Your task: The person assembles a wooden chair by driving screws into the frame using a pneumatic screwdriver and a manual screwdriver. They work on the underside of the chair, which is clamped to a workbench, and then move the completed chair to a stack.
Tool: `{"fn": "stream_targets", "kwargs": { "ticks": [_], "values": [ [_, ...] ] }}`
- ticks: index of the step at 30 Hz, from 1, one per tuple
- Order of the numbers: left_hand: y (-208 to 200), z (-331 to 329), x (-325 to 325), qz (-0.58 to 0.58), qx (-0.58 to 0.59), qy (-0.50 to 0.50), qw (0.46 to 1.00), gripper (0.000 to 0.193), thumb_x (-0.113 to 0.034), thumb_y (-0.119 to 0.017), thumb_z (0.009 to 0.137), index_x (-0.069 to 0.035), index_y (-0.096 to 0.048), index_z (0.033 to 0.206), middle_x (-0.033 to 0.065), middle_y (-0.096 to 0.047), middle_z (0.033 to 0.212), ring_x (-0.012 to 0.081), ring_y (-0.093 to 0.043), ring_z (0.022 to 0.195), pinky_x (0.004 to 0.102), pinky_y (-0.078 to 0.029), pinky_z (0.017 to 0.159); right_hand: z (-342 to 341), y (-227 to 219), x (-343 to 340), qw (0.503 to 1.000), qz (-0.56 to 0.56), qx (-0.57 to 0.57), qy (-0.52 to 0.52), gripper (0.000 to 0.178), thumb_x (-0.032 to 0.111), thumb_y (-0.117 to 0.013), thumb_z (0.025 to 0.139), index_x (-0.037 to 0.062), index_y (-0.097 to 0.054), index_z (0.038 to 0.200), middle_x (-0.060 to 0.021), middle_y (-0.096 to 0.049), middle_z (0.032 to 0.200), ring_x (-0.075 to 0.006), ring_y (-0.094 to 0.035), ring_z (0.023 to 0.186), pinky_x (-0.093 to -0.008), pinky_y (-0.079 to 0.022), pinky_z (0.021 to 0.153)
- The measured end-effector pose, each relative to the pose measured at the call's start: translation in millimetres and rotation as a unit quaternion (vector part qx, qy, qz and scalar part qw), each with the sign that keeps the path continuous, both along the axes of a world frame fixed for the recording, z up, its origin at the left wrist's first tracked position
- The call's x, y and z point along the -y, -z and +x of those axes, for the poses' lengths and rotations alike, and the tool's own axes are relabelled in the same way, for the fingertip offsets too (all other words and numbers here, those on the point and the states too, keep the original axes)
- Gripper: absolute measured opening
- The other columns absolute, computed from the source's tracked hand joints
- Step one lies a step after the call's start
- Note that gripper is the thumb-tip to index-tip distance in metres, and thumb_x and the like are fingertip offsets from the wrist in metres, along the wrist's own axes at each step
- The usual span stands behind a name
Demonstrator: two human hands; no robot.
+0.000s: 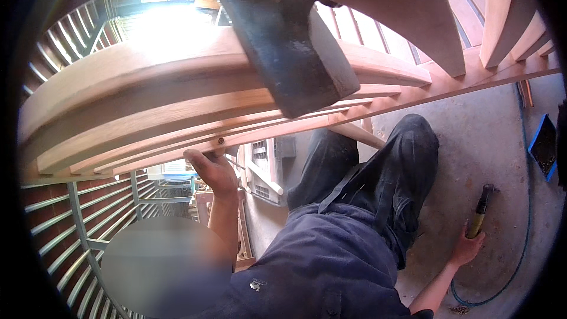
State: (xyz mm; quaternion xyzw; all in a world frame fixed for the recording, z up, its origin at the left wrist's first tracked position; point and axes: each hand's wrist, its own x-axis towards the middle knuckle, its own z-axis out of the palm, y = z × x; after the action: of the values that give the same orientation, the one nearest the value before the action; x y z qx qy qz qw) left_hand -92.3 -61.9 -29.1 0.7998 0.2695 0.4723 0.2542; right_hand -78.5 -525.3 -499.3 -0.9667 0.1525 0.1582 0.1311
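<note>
A long pale wooden rail with several curved slats slants across the upper half. My left hand is closed on the rail's lower edge, thumb toward me, beside a small dark round hole or fastener. Part of its fingers is hidden at the wood. Low on the right, my right hand grips an angle-headed power tool with a yellowish handle and a black head. The tool is held over the concrete floor, apart from the wood. Its lower end is hidden in the hand.
A dark, worn flat-faced block hangs close above the slats. A teal hose loops over the floor near my right arm. A blue-edged dark panel lies far right. Metal racking stands left, and a grey crate sits behind the rail.
</note>
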Motion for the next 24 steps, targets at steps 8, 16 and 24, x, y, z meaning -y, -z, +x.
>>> {"fn": "stream_targets", "kwargs": {
  "ticks": [8,16,24],
  "values": [
    [0,-11,-6,-0.048,0.045,0.042,0.997,0.071,-0.057,-0.036,0.104,-0.01,-0.022,0.155,0.012,-0.04,0.152,0.025,-0.046,0.135,0.0404,-0.044,0.111,4,-4,-1,1.0,0.017,0.001,0.007,0.06,0.051,-0.075,0.085,0.0061,-0.057,0.121,-0.0172,-0.066,0.11,-0.0357,-0.067,0.1,-0.0463,-0.055,0.082],
    [-8,-10,-25,-0.053,0.075,-0.039,0.995,0.067,-0.048,-0.039,0.107,-0.004,-0.024,0.155,0.0152,-0.052,0.14,0.0242,-0.055,0.122,0.038,-0.049,0.102,-1,-12,10,0.998,-0.04,-0.055,0.008,0.072,0.057,-0.079,0.077,0.0066,-0.06,0.124,-0.0157,-0.069,0.112,-0.0331,-0.068,0.099,-0.0417,-0.056,0.083],
    [-20,-12,1,0.059,-0.027,-0.149,0.987,0.071,-0.055,-0.033,0.106,0.002,-0.03,0.148,0.0235,-0.047,0.143,0.0321,-0.054,0.126,0.0481,-0.041,0.111,5,-16,2,0.994,0.085,0.045,0.042,0.057,0.048,-0.085,0.071,0.0068,-0.056,0.098,-0.016,-0.064,0.091,-0.0373,-0.065,0.086,-0.047,-0.054,0.073]
  ]
}}
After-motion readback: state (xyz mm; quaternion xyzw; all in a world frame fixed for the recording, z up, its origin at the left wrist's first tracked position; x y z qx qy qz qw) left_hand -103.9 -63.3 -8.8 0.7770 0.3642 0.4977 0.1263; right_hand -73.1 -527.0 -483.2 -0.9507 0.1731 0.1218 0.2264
